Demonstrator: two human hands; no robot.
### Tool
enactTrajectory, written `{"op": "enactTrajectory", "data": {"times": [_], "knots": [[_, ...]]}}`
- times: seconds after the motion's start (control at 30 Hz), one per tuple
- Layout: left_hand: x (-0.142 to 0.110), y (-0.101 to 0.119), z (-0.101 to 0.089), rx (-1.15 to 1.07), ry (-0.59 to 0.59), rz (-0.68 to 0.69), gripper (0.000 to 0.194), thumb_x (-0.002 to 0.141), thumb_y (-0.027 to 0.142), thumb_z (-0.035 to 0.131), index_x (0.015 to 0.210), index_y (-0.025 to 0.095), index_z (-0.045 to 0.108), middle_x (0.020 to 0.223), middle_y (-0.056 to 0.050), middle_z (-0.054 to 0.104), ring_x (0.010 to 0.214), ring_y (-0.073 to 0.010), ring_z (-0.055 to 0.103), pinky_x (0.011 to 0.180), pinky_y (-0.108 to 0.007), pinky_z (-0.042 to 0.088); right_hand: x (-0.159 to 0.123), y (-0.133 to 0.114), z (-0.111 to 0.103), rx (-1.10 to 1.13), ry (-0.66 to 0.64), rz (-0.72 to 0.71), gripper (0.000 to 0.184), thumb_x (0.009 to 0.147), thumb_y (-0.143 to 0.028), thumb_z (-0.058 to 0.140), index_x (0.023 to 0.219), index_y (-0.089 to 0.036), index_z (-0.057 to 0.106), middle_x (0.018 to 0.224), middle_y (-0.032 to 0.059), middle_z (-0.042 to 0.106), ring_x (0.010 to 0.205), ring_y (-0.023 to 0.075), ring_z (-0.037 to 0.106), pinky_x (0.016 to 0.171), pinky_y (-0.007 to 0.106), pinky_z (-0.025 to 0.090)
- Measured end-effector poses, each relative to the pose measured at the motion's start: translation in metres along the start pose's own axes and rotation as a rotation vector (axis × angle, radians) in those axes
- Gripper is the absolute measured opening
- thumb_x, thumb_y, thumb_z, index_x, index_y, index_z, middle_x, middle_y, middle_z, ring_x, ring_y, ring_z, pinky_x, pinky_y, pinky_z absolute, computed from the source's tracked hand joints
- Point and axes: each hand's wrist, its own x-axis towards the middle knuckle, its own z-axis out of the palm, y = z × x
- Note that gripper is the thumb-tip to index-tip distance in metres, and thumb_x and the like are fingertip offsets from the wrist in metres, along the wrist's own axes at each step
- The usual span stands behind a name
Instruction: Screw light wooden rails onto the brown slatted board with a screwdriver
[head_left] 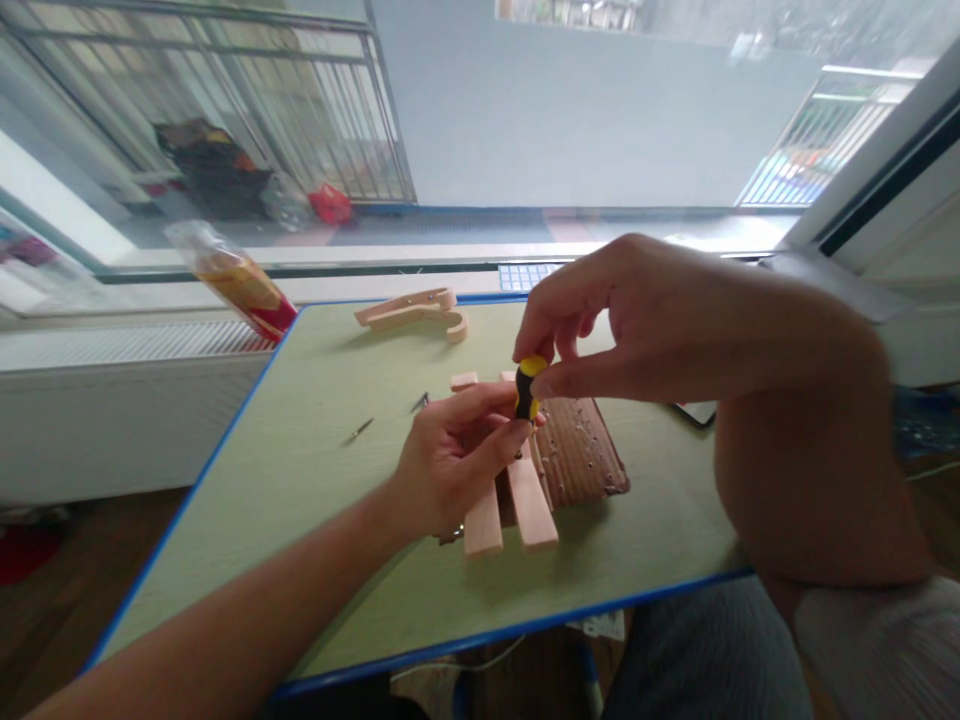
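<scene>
Right hand: fingers clamped on the yellow-and-black screwdriver handle, gripping from above, handle near upright. Left hand: thumb and index finger closed in at the lower end of the same tool, over the wood strips; whether they pinch it or the strip, can't tell. Two pale wood strips, left one and right one, lie side by side with a gap at the near end, on brown corrugated cardboard with small holes. Screwdriver is over the right strip. All on the green, blue-edged surface. Left of the hands: small metal bit and a dark screw-like piece. Curved wood pieces at the far edge.
</scene>
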Motion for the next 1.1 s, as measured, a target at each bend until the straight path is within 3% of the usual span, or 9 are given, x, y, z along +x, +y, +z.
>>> {"op": "enactTrajectory", "data": {"times": [0.2, 0.47, 0.6, 0.73, 0.97, 1.1], "knots": [[0.001, -0.002, -0.001, -0.032, 0.019, 0.005, 0.025, 0.09, 0.021, 0.083, 0.115, 0.02, 0.077, 0.094, -0.005, 0.079, 0.078, -0.0131, 0.075, 0.067, -0.02, 0.06, 0.004, 0.006, 0.005, -0.03, 0.042, 0.03, 0.016, 0.086, -0.036, 0.077, 0.083, -0.02, 0.076, 0.078, -0.0009, 0.071, 0.071, 0.0131, 0.057, 0.062, 0.03, 0.039], [0.0, -0.005, 0.0, -0.069, 0.045, 0.003, 0.025, 0.084, 0.016, 0.087, 0.107, 0.019, 0.077, 0.088, -0.002, 0.079, 0.068, -0.0097, 0.07, 0.062, -0.017, 0.058, 0.006, 0.007, 0.006, -0.052, 0.041, 0.045, 0.027, 0.086, -0.045, 0.078, 0.075, -0.021, 0.07, 0.069, -0.0028, 0.065, 0.064, 0.0117, 0.051, 0.06, 0.031, 0.034], [0.0, -0.004, 0.0, -0.049, 0.054, -0.026, 0.025, 0.085, 0.019, 0.087, 0.109, 0.019, 0.077, 0.086, -0.004, 0.079, 0.068, -0.0119, 0.071, 0.061, -0.02, 0.06, 0.002, 0.008, 0.0, -0.022, 0.01, 0.011, 0.024, 0.087, -0.047, 0.078, 0.089, -0.023, 0.075, 0.084, 0.0001, 0.074, 0.072, 0.0153, 0.061, 0.063, 0.031, 0.042], [0.0, -0.001, 0.0, -0.009, 0.067, -0.018, 0.025, 0.085, 0.021, 0.086, 0.108, 0.018, 0.077, 0.087, -0.005, 0.079, 0.07, -0.0136, 0.072, 0.061, -0.021, 0.06, -0.003, 0.004, -0.004, 0.075, -0.052, -0.004, 0.023, 0.09, -0.03, 0.072, 0.112, -0.026, 0.079, 0.107, 0.0002, 0.079, 0.086, 0.0156, 0.068, 0.071, 0.028, 0.051], [0.0, 0.003, 0.0, 0.018, 0.052, -0.023, 0.021, 0.089, 0.025, 0.083, 0.108, 0.018, 0.077, 0.079, -0.003, 0.075, 0.071, -0.0142, 0.071, 0.06, -0.021, 0.057, -0.002, -0.002, -0.002, 0.05, -0.026, -0.004, 0.018, 0.09, -0.023, 0.068, 0.1, -0.025, 0.083, 0.096, -0.001, 0.08, 0.083, 0.0152, 0.067, 0.071, 0.029, 0.051], [-0.002, 0.002, -0.001, 0.005, 0.025, -0.021, 0.019, 0.093, 0.027, 0.08, 0.11, 0.019, 0.077, 0.076, -0.002, 0.073, 0.068, -0.0126, 0.068, 0.056, -0.019, 0.052, 0.0, 0.003, 0.001, 0.017, -0.007, -0.027, 0.013, 0.089, -0.027, 0.072, 0.097, -0.022, 0.082, 0.092, 0.0008, 0.079, 0.079, 0.0146, 0.065, 0.068, 0.03, 0.049]]}}
